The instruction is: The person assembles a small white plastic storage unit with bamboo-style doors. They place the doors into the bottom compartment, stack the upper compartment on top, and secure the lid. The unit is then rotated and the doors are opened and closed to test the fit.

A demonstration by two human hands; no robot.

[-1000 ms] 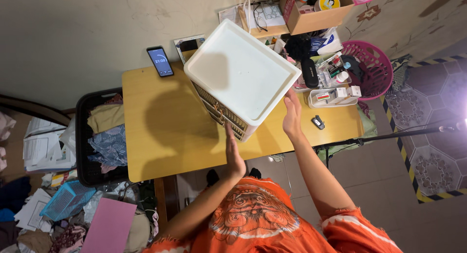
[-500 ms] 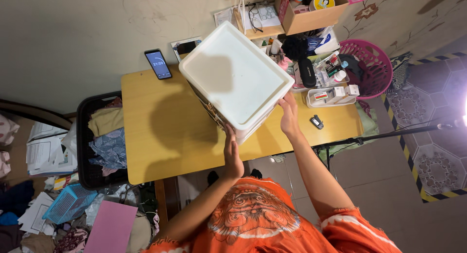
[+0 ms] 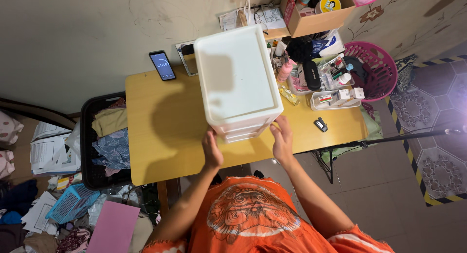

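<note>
At the left end of the yellow table a black crate of folded cloth stands touching the table's side, and a phone lies near the back left corner, screen up, probably so it can be read from above. The white drawer unit stands on the middle of the table, its top facing the camera and its near face towards the front edge.

The left hand lies flat against the unit's near left corner, fingers spread and open, pressing, not closing round anything. The right hand does the same at the near right corner, palm on the wall. Two hands at matching corners look suited to steadying and squaring a bulky box. To the right, a clear tray of small boxes and a small black key fob sit near the right end, clear of the unit.

Half a second ago the unit stood turned on a diagonal, one corner towards the person; now it sits square to the table's edges, and both hands have dropped to its near corners.
</note>
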